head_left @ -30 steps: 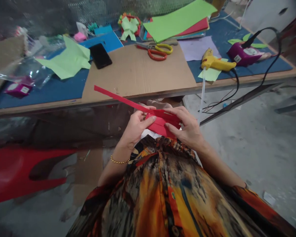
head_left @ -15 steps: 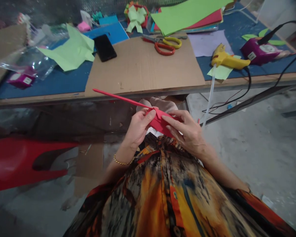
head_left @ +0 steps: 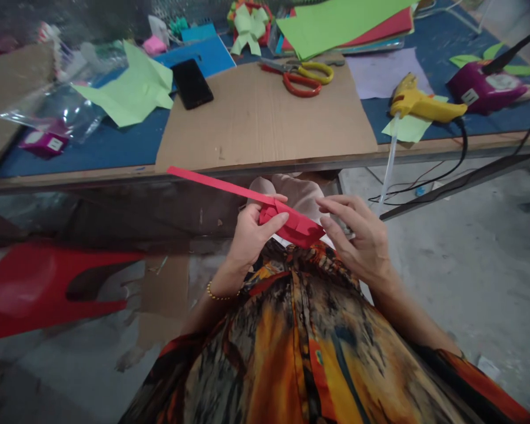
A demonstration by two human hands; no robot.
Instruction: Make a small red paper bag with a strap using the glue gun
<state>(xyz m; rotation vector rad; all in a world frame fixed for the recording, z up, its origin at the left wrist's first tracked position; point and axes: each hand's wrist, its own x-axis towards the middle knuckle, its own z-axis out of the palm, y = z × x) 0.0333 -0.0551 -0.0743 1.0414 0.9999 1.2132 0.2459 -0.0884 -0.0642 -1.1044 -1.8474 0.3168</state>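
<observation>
A folded red paper piece (head_left: 298, 227) is above my lap, with a long narrow strip reaching out to the upper left toward the table edge. My left hand (head_left: 255, 232) pinches its left end, thumb on top and fingers behind. Just off the right end is my right hand (head_left: 357, 235), its thumb and fingers apart, with nothing visible between them. The fingertips are close to the paper's right corner.
Brown cardboard (head_left: 265, 118) lies on the blue table, bearing scissors (head_left: 302, 88) and a black phone (head_left: 192, 84). A yellow glue gun (head_left: 424, 106) rests at the right. A red chair (head_left: 22, 288) stands lower left.
My right hand has let go of the red paper and moved right, its fingers spreading. The paper's strip has turned to show more of its flat face. The view has shifted slightly.
</observation>
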